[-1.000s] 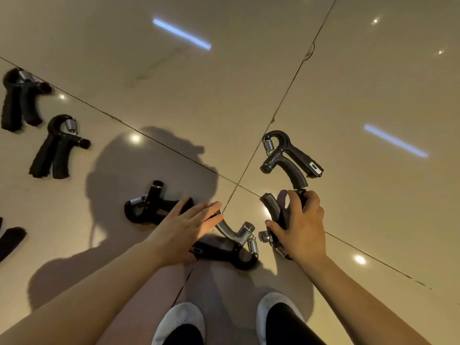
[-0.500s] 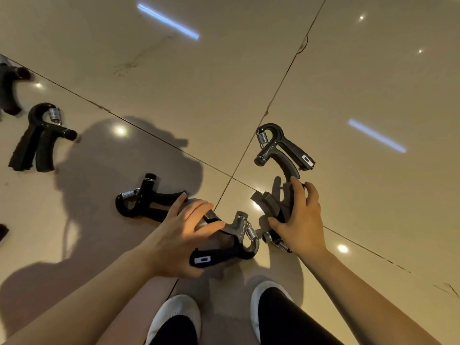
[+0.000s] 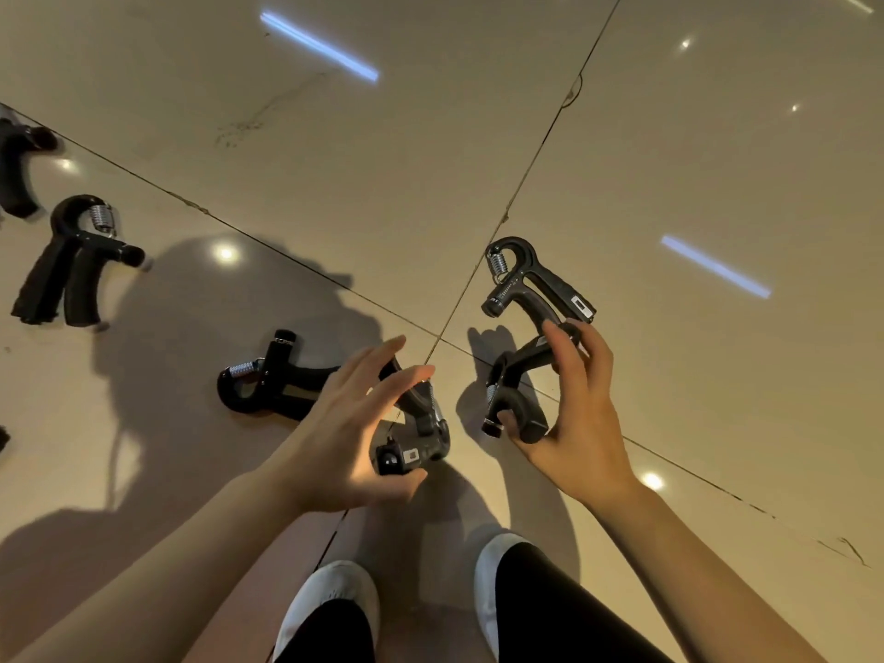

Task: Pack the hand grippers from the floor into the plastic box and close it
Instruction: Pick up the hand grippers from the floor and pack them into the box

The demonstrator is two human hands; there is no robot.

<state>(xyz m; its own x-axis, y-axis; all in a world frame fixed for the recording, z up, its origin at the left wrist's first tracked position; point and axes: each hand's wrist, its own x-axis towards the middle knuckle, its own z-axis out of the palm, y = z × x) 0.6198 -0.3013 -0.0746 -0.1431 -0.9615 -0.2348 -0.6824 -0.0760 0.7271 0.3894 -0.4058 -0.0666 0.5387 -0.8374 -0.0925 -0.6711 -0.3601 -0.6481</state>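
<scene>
holding one hand gripper in each of the hands right now, so this looks like the collecting stage, two at a time. the left hand (image 3: pixel 335 437) has the left-hand gripper (image 3: pixel 421 433) pinched between thumb underneath and fingers over the top, with the counter end poking out toward the camera and the spring side hanging right. the fingers are fairly stretched, not a full fist, so i'd call it a loose hold that just keeps it off the floor. the right hand (image 3: pixel 579 423) has its fingers and thumb wrapped round the right-hand gripper (image 3: pixel 514 390), thumb on the curved head at the bottom and fingertips up on the handles, so it sits upright in the palm.

three more are on the tiled floor (image 3: pixel 430 136): the far gripper (image 3: pixel 535 284) just beyond the right fingertips near the tile seam, the middle gripper (image 3: pixel 272 380) lying flat just left of the left hand and partly behind it, and the spread gripper (image 3: pixel 71 265) well off to the left. another dark one (image 3: pixel 19 169) is cut off at the left edge, and there's a dark scrap lower down i can't make out.

plastic box isn't in view at all, so no idea where it sits or whether it's open. my guess is both get carried over together to save trips. white shoes (image 3: pixel 330 610) at the bottom, person standing and bending over the pile.
</scene>
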